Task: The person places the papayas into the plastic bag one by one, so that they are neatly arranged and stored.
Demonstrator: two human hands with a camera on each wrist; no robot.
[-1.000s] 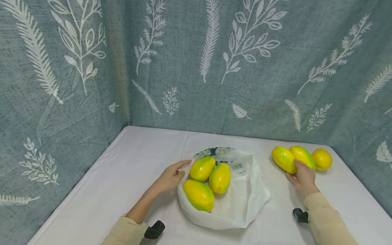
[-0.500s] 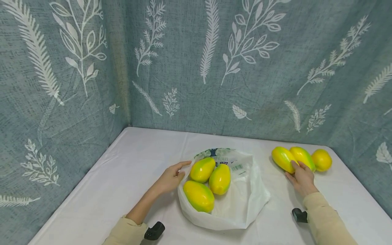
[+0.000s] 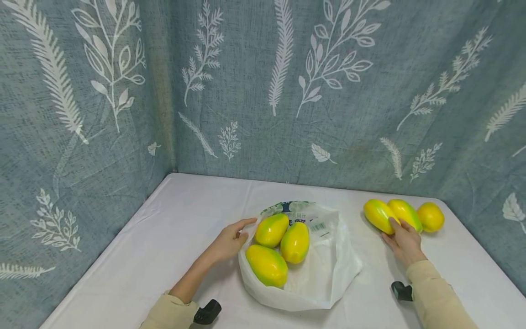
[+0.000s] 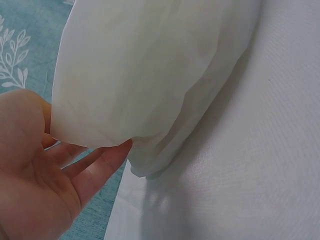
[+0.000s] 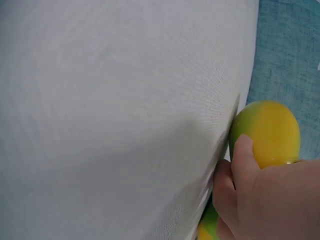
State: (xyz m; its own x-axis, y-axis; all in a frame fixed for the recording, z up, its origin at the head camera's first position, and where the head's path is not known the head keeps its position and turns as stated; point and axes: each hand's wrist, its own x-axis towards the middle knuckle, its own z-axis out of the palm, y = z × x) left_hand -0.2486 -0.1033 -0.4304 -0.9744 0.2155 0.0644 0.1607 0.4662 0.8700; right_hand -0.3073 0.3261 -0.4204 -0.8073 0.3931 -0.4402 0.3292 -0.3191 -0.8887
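Observation:
Three yellow-green mangoes [image 3: 267, 266] lie in a white plastic bag [image 3: 297, 301] whose mouth is spread open. My left hand [image 3: 228, 240] is at the bag's left side, index finger stretched to the rim. In the left wrist view, relaxed fingers [image 4: 102, 172] touch the outside of the bag's thin wall. At the right, my right hand [image 3: 404, 242] grips the near end of another mango [image 3: 379, 215], thumb on one side and fingers on the other. The right wrist view shows a mango [image 5: 272, 130] beside the fingers, partly covered by the hand.
Beside the gripped mango lies a further mango [image 3: 404, 214], and a rounder yellow fruit [image 3: 430, 217] is at the far right. All stand on a white-covered table [image 3: 197, 201]. A blue-green leaf-patterned curtain [image 3: 246, 91] borders the back and sides.
The right hand's fingers have shifted slightly to the left on the mango. The left hand, bag and fruit hold their places; the head view has tilted up a little.

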